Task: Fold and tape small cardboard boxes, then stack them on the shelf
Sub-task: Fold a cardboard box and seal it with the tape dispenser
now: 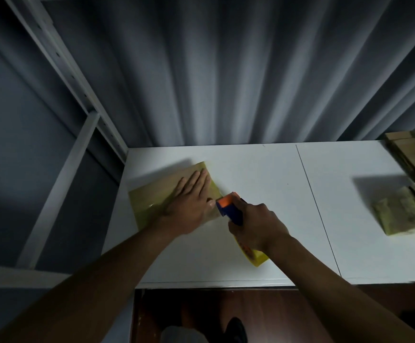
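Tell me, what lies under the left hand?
The left hand presses flat on a cardboard box lying on the white table. The box part beneath the palm is covered.

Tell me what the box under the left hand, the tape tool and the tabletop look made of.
Box: brown cardboard, glossy where clear tape seems to cover it. Tape dispenser: hard plastic, orange and blue, by its solid colours and smooth shine. Table: smooth white panel, probably laminate; a seam splits it.

Small cardboard box [152, 196]: brown, tape-glossed, lying under the flat left hand [189, 206]. Tape dispenser [228, 206]: orange-and-blue, gripped in the right hand [256, 226], touching the box's edge.
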